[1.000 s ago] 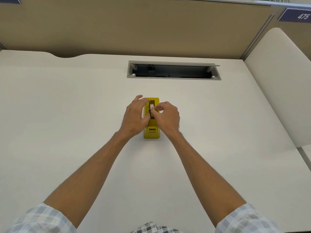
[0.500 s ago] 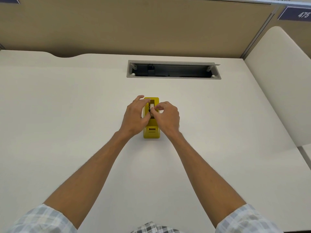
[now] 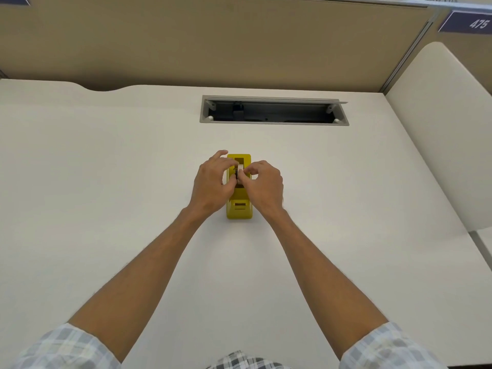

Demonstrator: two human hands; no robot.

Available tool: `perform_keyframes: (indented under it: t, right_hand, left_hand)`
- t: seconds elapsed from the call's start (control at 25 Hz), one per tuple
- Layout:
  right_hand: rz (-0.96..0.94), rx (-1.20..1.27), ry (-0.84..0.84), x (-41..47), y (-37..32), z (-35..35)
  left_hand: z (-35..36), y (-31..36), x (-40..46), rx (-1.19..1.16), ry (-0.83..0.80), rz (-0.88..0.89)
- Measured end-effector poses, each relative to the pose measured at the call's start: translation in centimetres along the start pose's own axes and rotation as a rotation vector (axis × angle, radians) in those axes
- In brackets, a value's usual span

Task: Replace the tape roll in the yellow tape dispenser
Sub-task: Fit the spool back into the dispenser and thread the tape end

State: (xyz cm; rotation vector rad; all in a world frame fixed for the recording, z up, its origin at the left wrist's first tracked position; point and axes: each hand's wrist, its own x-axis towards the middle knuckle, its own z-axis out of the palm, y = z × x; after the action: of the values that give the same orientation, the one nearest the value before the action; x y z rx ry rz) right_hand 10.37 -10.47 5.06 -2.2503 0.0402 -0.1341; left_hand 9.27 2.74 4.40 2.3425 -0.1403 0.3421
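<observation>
Head view, yellow dispenser (image 3: 238, 209) on white desk (image 3: 106, 182), small white roll (image 3: 240, 168) sitting in its top slot, left hand (image 3: 213, 182) and right hand (image 3: 262, 186) both pinching the roll between fingertips, dispenser's near end poking out below the fingers

We are seeing a glossy yellow plastic tape dispenser (image 3: 238, 209) sitting on a smooth matt off-white tabletop (image 3: 106, 182), beneath a matt grey metal cable tray (image 3: 274, 123).
</observation>
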Motion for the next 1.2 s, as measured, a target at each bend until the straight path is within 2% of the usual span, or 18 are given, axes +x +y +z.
perform_keyframes:
  t: [0.2, 0.36, 0.52, 0.72, 1.2]
  right_hand:
    - [0.0, -0.003, -0.002, 0.0, 0.0, 0.0]
    - [0.007, 0.003, 0.004, 0.1, 0.0, 0.0]
    - [0.005, 0.005, 0.001, 0.1, 0.0, 0.0]
    - [0.013, 0.0, -0.006, 0.2, -0.1, 0.0]
    - [0.017, -0.017, -0.019, 0.3, 0.0, 0.1]
  left_hand:
    - [0.2, -0.3, 0.4, 0.107, -0.212, -0.016]
    - [0.2, -0.1, -0.3, -0.001, -0.098, 0.029]
    - [-0.1, 0.1, 0.3, 0.014, -0.025, 0.0]
    - [0.2, -0.1, 0.9, 0.151, -0.263, -0.038]
    - [-0.6, 0.6, 0.6, 0.032, -0.096, -0.018]
